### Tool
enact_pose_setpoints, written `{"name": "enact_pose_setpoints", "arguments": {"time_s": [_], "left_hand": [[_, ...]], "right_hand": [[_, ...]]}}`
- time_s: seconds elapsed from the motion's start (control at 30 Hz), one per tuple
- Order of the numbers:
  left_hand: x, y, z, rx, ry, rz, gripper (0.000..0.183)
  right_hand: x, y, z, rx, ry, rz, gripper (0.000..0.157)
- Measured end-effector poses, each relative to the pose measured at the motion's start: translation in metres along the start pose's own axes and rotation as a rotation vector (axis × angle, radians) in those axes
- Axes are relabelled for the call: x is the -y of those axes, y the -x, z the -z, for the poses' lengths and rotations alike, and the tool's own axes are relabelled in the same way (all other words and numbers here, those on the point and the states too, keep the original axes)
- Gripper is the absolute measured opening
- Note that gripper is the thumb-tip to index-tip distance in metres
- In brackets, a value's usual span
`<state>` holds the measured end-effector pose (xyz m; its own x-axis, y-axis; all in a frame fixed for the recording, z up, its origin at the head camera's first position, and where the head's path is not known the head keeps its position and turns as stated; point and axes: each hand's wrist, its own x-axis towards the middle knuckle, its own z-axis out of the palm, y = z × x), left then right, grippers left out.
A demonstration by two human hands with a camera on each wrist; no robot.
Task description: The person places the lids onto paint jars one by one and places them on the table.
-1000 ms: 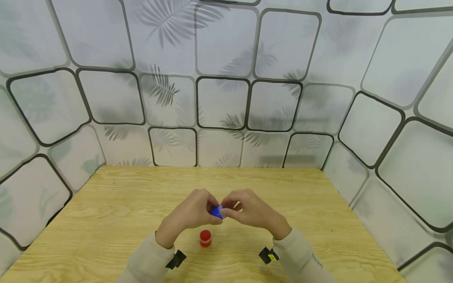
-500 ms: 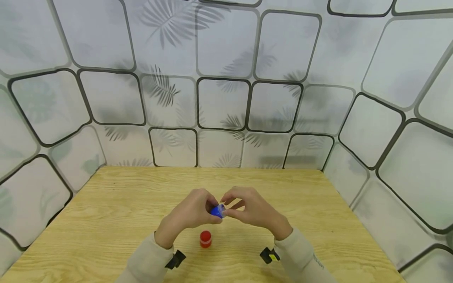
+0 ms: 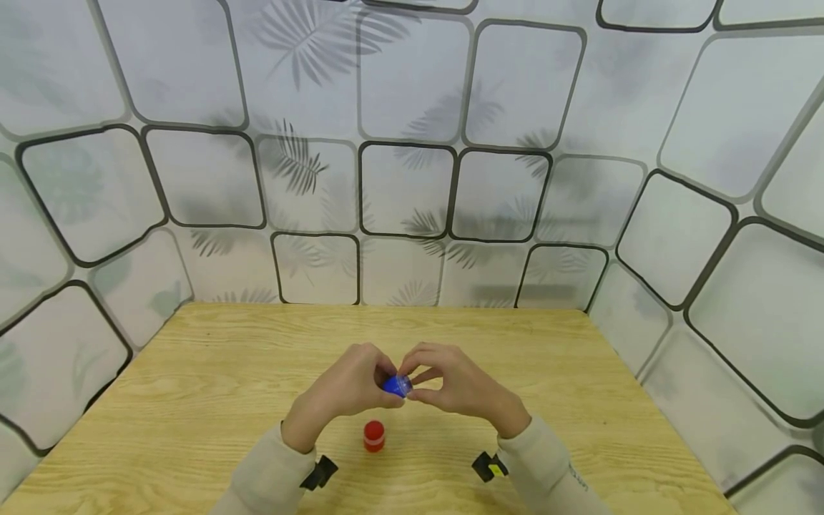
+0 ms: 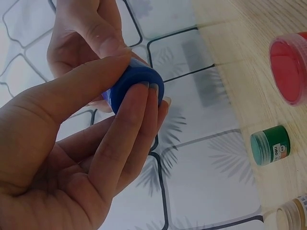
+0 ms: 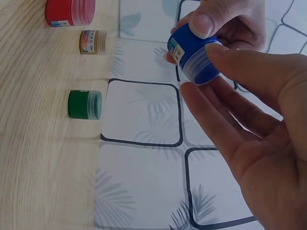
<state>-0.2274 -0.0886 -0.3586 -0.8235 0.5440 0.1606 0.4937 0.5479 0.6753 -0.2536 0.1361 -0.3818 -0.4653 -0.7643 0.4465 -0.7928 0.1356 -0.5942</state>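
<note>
My left hand (image 3: 354,383) grips a small blue paint jar (image 3: 395,386) above the table, with the thumb on one side and fingers round its base. The jar lies tilted, its clear ribbed lid (image 5: 202,67) facing my right hand (image 3: 450,379). The thumb and index finger of that hand are at opposite sides of the lid, their tips right at its rim. In the right wrist view a printed label (image 5: 177,51) shows on the jar's side. A red paint jar (image 3: 374,436) stands on the table nearer to me, below the left hand.
The wrist views also show a green paint jar (image 4: 271,145) and a tan paint jar (image 5: 93,42) on the wooden table (image 3: 257,357); neither shows in the head view. A patterned curtain (image 3: 405,186) encloses the table's back and sides.
My right fingers lifted and spread from the lid half a second ago; now the index finger is back at the lid's upper edge. The left hand keeps its grip, and the red paint jar stays put.
</note>
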Motion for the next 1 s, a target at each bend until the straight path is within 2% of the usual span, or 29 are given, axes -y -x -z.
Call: {"name": "enact_pose_setpoints", "arguments": {"time_s": [0.63,1.0], "left_hand": [[-0.0001,-0.0009,-0.0010,0.016,0.001,0.012,0.011],[0.0002,-0.0011,-0.0001,0.013,-0.014,0.028,0.014]], "right_hand": [[0.0073,-0.0010,0.0014,0.023,0.059,-0.125,0.022],[0.0037,0.0001,0.0017,0.023,0.104,-0.101,0.031]]}}
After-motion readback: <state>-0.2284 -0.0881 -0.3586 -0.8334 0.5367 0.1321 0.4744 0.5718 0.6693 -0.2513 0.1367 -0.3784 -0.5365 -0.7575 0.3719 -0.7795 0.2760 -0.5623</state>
